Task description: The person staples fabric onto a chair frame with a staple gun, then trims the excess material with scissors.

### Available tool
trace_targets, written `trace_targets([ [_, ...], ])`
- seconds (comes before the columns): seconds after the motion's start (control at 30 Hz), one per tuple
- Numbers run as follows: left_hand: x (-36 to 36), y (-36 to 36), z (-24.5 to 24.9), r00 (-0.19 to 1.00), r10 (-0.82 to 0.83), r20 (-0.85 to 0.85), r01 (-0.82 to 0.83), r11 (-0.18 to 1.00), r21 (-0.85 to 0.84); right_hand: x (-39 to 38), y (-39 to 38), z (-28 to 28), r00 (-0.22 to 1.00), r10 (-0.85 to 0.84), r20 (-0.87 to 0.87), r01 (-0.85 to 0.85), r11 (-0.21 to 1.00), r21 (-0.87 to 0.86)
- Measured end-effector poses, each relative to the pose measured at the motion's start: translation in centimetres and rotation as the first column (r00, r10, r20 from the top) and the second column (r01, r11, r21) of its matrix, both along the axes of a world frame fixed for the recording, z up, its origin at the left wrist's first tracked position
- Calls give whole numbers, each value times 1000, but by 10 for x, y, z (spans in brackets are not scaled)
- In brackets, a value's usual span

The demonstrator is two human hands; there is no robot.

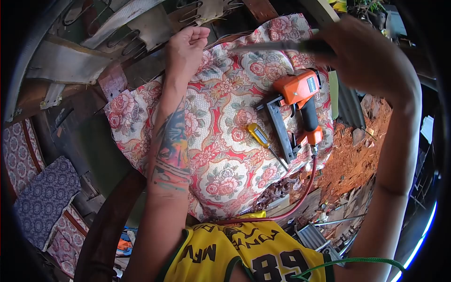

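My left hand (184, 47) rests with curled fingers on the far edge of a floral fabric (221, 155) that is spread over a furniture frame. Whether it pinches the cloth I cannot tell. My right hand (364, 58) is raised and blurred, gripping a long thin tool (272, 46) whose shaft points left toward the left hand. On the fabric lie an orange pneumatic stapler (298, 105) with a red air hose (300, 197) and a yellow-handled screwdriver (260, 137).
Webbing straps and zigzag springs (127, 35) of the frame show beyond the fabric. Patterned cushions (44, 197) lie at the lower left. Red earth and scrap wood (350, 160) lie at the right. A curved wooden arm (110, 221) runs near my body.
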State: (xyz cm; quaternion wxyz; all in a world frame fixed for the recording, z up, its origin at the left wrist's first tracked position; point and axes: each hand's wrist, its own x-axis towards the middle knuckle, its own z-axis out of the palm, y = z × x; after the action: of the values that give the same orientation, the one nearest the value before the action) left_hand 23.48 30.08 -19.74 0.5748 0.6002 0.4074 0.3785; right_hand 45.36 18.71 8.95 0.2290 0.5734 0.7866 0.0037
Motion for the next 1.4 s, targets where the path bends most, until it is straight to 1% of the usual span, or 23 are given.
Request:
trace_targets([
  [0.07,0,2,3,998,-49,-39,50,999,21,-10,-54,13,953,-144,-265,113,985,-129],
  [0.1,-1,0,12,982,-115,-153,126,990,67,-14,-74,14,874,-312,-372,185,922,-340],
  [0.13,-3,-2,20,948,-171,-267,205,973,105,-23,-101,4,832,-351,-429,206,914,-350],
  [0.17,-5,-4,25,949,-170,-267,205,973,108,-30,-130,-13,785,-386,-484,226,907,-356],
  [0.23,-10,-6,32,807,-243,-538,281,960,-13,-58,-160,-35,729,-489,-480,234,836,-497],
  [0.3,-16,-4,22,811,-204,-549,272,961,44,-85,-194,-74,569,-490,-660,248,868,-430],
  [0.37,-23,-6,33,735,-187,-652,325,941,97,-114,-216,-105,442,-509,-738,333,858,-392],
  [0.4,-27,-8,36,729,-178,-661,322,941,101,-126,-218,-113,448,-494,-745,363,862,-353],
  [0.47,-30,-12,39,726,20,-688,252,922,294,-142,-220,-126,455,-460,-763,399,871,-287],
  [0.6,-10,-23,45,807,-71,-587,231,952,202,-162,-216,-154,472,-344,-812,442,889,-120],
  [0.67,-1,-19,40,604,-91,-792,333,931,147,-165,-213,-157,444,-330,-833,440,890,-118],
  [0.73,-4,-12,30,602,-30,-798,376,892,251,-163,-214,-161,371,-354,-858,439,882,-173],
  [0.8,-4,-10,27,603,28,-797,419,839,347,-158,-212,-160,387,-310,-869,428,895,-129],
  [0.87,-3,-10,30,782,-44,-622,218,954,206,-152,-210,-160,403,-264,-876,418,905,-80],
  [0.9,-3,-13,36,781,-46,-622,218,955,203,-150,-211,-160,360,-209,-909,420,907,-42],
  [0.97,-2,-17,46,557,-125,-821,378,918,117,-140,-210,-159,316,-153,-936,420,907,-6],
  [1.0,-4,-14,38,556,-128,-821,378,919,112,-130,-208,-154,368,-102,-924,464,881,88],
  [1.03,-6,-6,29,600,-123,-791,320,942,96,-119,-206,-149,424,-51,-904,501,845,187],
  [1.17,-6,-9,48,641,-202,-740,267,963,-31,-80,-197,-133,455,-244,-856,731,652,203],
  [1.23,-11,-10,45,625,-108,-773,276,957,89,-67,-201,-139,427,-281,-859,771,609,184],
  [1.3,-16,-11,49,790,-67,-609,162,982,101,-64,-197,-139,446,-261,-856,771,599,219],
  [1.37,-17,-10,55,829,-89,-552,180,977,113,-64,-194,-144,429,-267,-863,784,584,210],
  [1.4,-18,-6,48,821,-152,-550,322,919,226,-64,-191,-147,431,-255,-866,785,579,220],
])
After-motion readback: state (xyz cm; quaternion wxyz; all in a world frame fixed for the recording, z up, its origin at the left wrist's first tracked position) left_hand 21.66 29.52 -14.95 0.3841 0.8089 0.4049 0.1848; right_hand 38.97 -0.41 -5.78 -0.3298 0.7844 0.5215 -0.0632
